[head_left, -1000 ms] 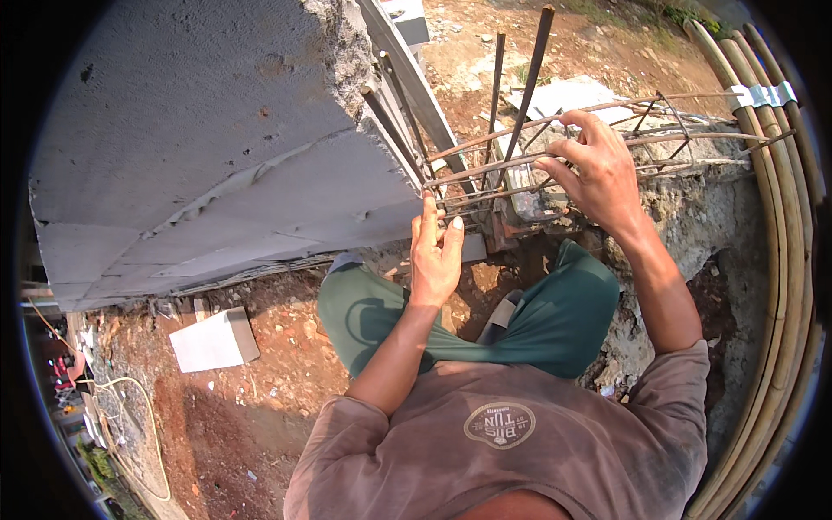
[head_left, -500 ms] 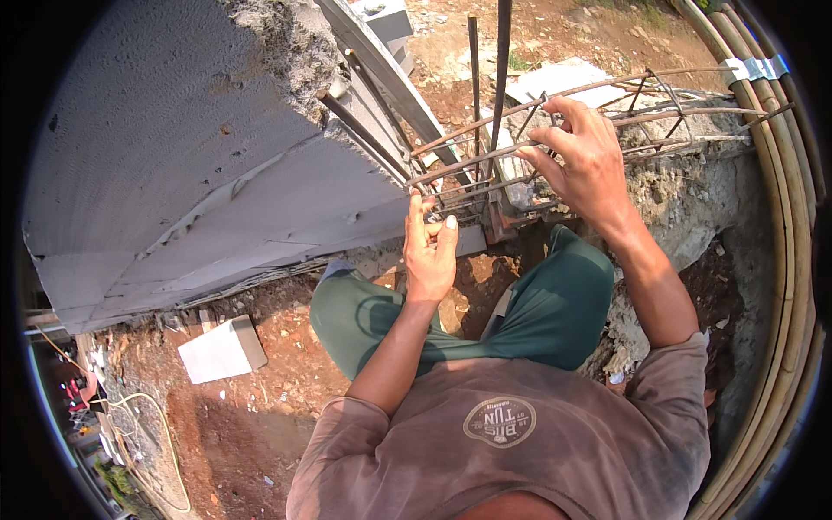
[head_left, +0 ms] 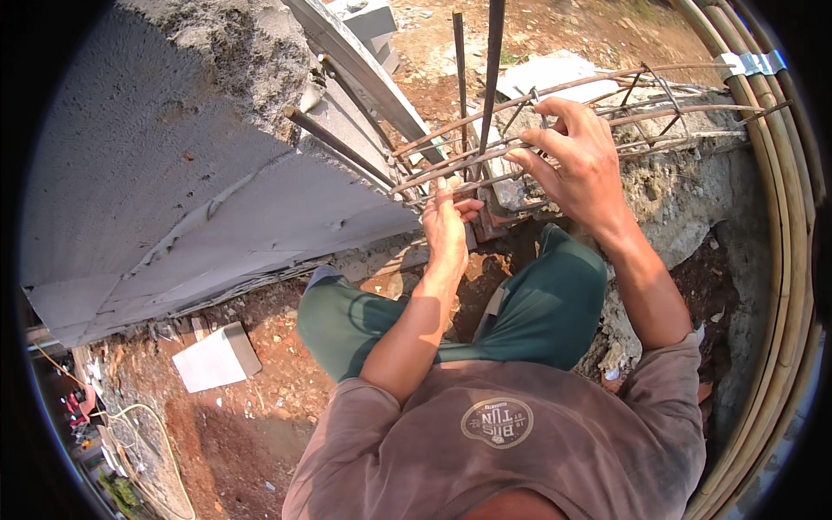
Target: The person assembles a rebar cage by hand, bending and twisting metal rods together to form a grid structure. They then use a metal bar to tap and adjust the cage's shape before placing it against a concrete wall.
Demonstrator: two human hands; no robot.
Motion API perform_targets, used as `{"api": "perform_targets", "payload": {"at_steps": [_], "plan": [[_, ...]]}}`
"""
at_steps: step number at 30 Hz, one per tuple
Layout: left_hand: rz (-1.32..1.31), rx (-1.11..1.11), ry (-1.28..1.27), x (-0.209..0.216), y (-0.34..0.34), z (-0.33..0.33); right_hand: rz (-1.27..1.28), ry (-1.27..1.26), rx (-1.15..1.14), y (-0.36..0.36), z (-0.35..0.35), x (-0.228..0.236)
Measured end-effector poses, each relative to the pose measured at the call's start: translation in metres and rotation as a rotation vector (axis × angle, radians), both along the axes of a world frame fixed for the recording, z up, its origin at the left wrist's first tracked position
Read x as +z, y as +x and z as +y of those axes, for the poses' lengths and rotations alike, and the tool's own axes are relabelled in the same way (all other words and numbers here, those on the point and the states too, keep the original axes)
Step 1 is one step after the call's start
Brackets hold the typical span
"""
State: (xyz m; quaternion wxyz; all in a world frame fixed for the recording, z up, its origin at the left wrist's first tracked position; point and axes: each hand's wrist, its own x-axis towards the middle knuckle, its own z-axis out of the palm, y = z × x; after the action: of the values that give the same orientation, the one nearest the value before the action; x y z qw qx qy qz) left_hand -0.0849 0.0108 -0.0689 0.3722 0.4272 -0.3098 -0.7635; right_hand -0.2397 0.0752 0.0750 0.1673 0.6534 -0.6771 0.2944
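Note:
A cage of rusty rebar (head_left: pixel 485 159) with thin bent stirrups stretches from the grey block wall across to the right. My right hand (head_left: pixel 582 165) holds it from above, its fingers and thumb curled about an upper bar and a stirrup. Lower down, near the cage's left end, my left hand (head_left: pixel 446 230) is at the bars, thumb up against one and the other fingers bent beside it. The bars partly hide those fingertips. Two dark upright rods (head_left: pixel 491 78) rise through the cage between my hands.
Close on the left stands the grey block wall (head_left: pixel 165 173), with rough mortar and rod ends (head_left: pixel 334 146) sticking out. Bamboo poles (head_left: pixel 784 260) curve down the right side. A white block (head_left: pixel 217 357) lies on the reddish soil. Rough concrete (head_left: pixel 667 199) runs under the cage.
My left hand has shifted right along the bars and turned, its thumb now raised against them. The right hand keeps its hold. The view has moved slightly.

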Motion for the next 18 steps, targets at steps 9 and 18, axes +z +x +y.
{"api": "perform_targets", "payload": {"at_steps": [9,18], "plan": [[-0.225,-0.232,0.071,0.01,0.016,-0.009,-0.008,0.005,0.018,-0.001,0.0,0.001],[0.02,-0.014,-0.281,0.039,0.016,-0.002,-0.04,0.008,0.01,0.004,-0.002,0.003]]}}
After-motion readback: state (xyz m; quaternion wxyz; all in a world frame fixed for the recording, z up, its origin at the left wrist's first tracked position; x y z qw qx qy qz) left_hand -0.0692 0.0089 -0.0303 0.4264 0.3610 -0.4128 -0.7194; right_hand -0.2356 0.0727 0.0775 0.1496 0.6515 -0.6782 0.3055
